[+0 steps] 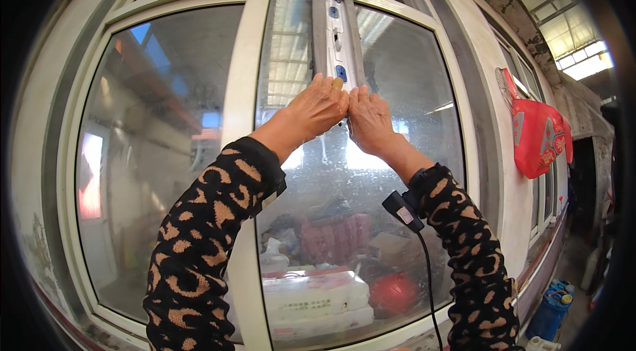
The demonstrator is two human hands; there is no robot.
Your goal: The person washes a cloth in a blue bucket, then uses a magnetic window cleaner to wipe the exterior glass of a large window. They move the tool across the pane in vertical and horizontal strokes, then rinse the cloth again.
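Note:
A long flat mop head (pixel 336 39) stands upright against the right-hand window pane (pixel 411 106), its top reaching the upper frame. Its white plate has blue round parts, and a grey cloth pad shows along both edges. Both my arms are raised, in black sleeves with tan spots. The fingers of my left hand (pixel 317 107) close on the lower end of the mop head, a yellowish band on one finger. Right beside it, my right hand (pixel 372 117) grips the same end from the right. The fingertips are partly hidden. Wet streaks and drops mark the glass below.
A small black box (pixel 403 210) with a cable (pixel 428 278) hangs by my right wrist. White window frames (pixel 242 72) border the panes. Behind the glass lie white packages (pixel 318 298) and a red round thing (pixel 393 292). A red bag (pixel 538 135) hangs at right, above a blue jug (pixel 551 308).

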